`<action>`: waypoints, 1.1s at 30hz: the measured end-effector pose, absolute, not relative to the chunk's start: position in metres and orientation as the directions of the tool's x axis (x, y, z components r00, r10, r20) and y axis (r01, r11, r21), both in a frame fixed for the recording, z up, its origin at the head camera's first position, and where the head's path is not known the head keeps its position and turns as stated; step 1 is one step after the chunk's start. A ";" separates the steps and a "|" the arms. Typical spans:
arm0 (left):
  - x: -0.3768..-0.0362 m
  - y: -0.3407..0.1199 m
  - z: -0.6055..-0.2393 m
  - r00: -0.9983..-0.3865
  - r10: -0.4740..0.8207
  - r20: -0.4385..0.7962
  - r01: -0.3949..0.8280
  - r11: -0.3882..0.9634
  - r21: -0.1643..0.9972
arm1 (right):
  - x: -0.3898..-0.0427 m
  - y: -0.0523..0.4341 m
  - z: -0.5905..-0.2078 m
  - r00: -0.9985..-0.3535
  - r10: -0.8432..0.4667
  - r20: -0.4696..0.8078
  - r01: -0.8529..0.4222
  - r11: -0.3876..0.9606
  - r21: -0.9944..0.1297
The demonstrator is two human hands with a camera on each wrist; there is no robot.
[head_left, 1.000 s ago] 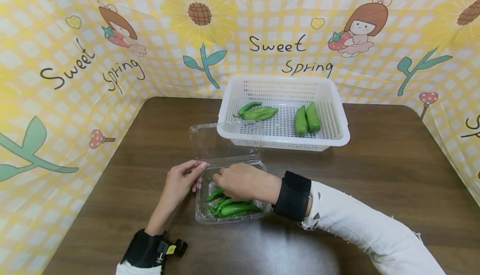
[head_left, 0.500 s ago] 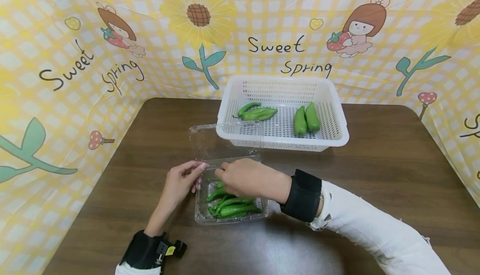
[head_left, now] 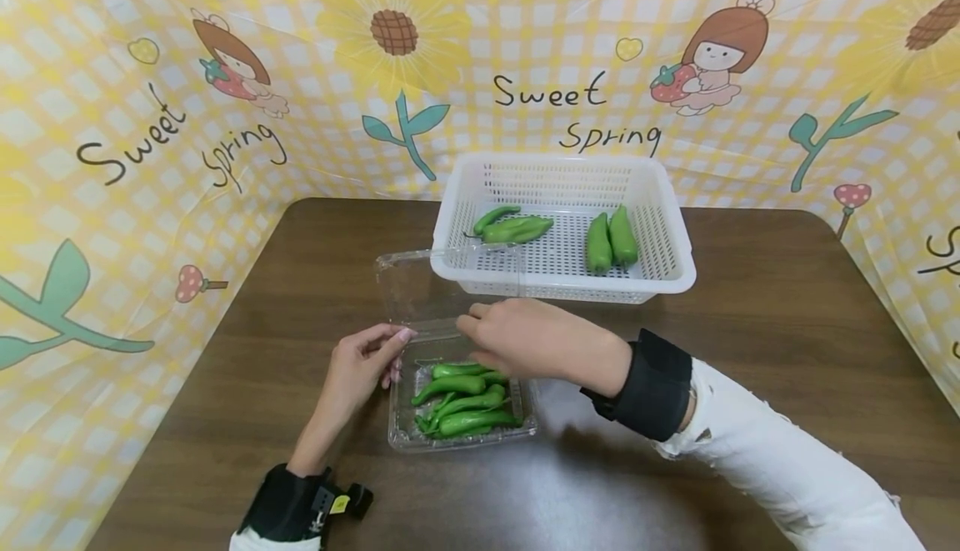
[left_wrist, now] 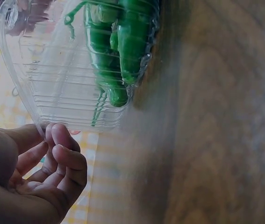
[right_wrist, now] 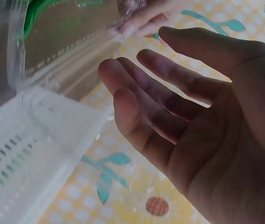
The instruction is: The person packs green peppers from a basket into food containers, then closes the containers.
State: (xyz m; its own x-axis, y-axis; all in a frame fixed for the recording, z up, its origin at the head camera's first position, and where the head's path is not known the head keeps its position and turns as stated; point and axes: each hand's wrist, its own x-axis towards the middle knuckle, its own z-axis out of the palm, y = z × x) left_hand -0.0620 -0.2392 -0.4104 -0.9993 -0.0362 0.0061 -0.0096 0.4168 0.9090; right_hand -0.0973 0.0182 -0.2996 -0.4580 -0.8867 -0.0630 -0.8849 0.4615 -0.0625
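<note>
A clear plastic clamshell container (head_left: pixel 465 443) sits on the brown table with several green peppers (head_left: pixel 461 401) inside, and its lid (head_left: pixel 427 288) is tipped open toward the back. My left hand (head_left: pixel 375 355) pinches the container's left rim; in the left wrist view the curled fingers (left_wrist: pixel 60 154) sit at the rim of the container (left_wrist: pixel 62 93), beside the peppers (left_wrist: pixel 118 42). My right hand (head_left: pixel 487 326) hovers just above the container's back edge with its fingers relaxed and nothing in it. The right wrist view shows the empty palm (right_wrist: pixel 169 107) next to the clear lid (right_wrist: pixel 53 60).
A white perforated basket (head_left: pixel 570 288) stands behind the container and touches its lid. It holds green peppers at the left (head_left: pixel 513 226) and two more at the right (head_left: pixel 611 238). A yellow printed backdrop surrounds the table. Bare tabletop lies to the right and front.
My right hand has lifted out of the container and drawn back to the right, empty, so the peppers now show. The left hand and the container have stayed put.
</note>
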 end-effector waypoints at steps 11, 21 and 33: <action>-0.063 -0.242 -0.410 -1.000 -0.025 0.015 0.003 0.423 0.906 | -0.110 0.053 -0.280 -0.541 -0.841 0.006 -0.830 0.532 -0.169; -0.066 -0.243 -0.409 -0.999 -0.027 0.019 0.006 0.423 0.906 | -0.124 0.075 -0.265 -0.589 -0.808 0.030 -0.799 0.575 -0.175; -0.062 -0.242 -0.411 -0.999 -0.038 0.007 -0.009 0.406 0.914 | -0.155 0.085 -0.248 -0.651 -0.758 0.045 -0.752 0.636 -0.174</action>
State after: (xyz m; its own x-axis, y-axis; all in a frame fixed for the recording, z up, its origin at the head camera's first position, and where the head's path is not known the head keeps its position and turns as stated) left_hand -0.0621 -0.2417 -0.4107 -0.9992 -0.0381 0.0071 -0.0090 0.4058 0.9139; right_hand -0.1546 0.0851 -0.2482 -0.6511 -0.7576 0.0455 -0.7520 0.6359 -0.1737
